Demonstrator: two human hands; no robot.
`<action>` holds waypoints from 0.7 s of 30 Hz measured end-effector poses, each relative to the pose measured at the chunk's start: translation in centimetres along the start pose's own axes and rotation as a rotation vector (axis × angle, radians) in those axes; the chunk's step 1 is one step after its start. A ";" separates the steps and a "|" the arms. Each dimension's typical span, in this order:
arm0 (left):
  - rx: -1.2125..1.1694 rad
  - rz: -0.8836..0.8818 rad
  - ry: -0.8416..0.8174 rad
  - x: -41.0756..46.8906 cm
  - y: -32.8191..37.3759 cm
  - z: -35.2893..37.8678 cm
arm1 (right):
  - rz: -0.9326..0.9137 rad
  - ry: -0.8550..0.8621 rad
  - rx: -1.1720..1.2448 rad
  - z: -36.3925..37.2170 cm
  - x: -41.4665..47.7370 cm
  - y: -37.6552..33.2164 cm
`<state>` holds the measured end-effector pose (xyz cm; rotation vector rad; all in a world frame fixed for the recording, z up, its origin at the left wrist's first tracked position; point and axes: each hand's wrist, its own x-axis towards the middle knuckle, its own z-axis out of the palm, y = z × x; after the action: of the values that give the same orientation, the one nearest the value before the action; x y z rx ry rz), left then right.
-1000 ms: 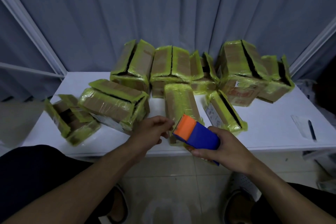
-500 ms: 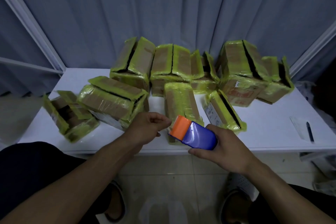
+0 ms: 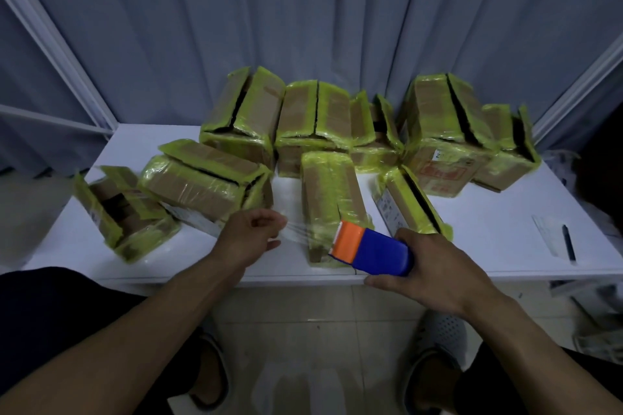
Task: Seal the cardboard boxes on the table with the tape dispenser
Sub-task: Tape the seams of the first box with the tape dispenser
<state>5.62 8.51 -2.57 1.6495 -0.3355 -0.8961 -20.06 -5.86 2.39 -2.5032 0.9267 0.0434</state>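
My right hand (image 3: 435,266) grips a blue tape dispenser (image 3: 374,251) with an orange front, held over the table's near edge. My left hand (image 3: 251,234) pinches the free end of the clear tape (image 3: 305,233), which is stretched between my fingers and the dispenser. Just behind the tape lies a narrow cardboard box (image 3: 330,195) with yellow-green tape on it, its top flaps closed. Several more such boxes stand on the white table (image 3: 499,229), most with their top flaps gaping.
A low open box (image 3: 121,212) sits at the table's left end, a long box (image 3: 205,182) beside it. A pen (image 3: 568,242) lies on a paper slip at the right. Grey curtains hang behind. My shoes are on the tiled floor below.
My hands have moved apart: the left went left, drawing a length of clear tape out of the dispenser, while the right moved right with the dispenser.
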 end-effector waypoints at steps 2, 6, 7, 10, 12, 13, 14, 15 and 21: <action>0.002 -0.017 0.017 -0.1 -1.5 0.7 | 0.021 0.025 -0.069 -0.1 0.2 -0.6; -0.019 -0.011 0.103 0.2 -2.9 1.7 | 0.015 0.117 -0.195 -0.6 1.2 -2.3; -0.031 -0.024 0.122 0.3 -3.0 1.9 | 0.015 0.128 -0.229 -0.6 1.5 -2.5; -0.067 -0.078 0.151 0.7 -3.7 2.5 | 0.054 0.120 -0.317 -0.5 2.4 -3.0; -0.072 -0.102 0.152 1.1 -4.2 2.9 | 0.073 0.103 -0.373 -0.4 3.2 -3.3; -0.067 -0.108 0.149 1.3 -4.3 3.0 | 0.075 0.095 -0.403 -0.4 3.5 -3.5; -0.061 -0.112 0.146 1.5 -4.6 3.1 | 0.078 0.087 -0.428 -0.4 3.9 -3.7; -0.054 -0.115 0.147 1.7 -4.8 3.2 | 0.083 0.083 -0.441 -0.4 4.2 -3.9; -0.006 -0.117 0.134 2.5 -5.7 4.1 | 0.123 0.059 -0.499 0.2 5.7 -4.3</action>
<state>2.96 5.62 -8.90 1.7283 -0.1452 -0.8673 -12.99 -6.35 2.91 -2.9055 1.2156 0.2727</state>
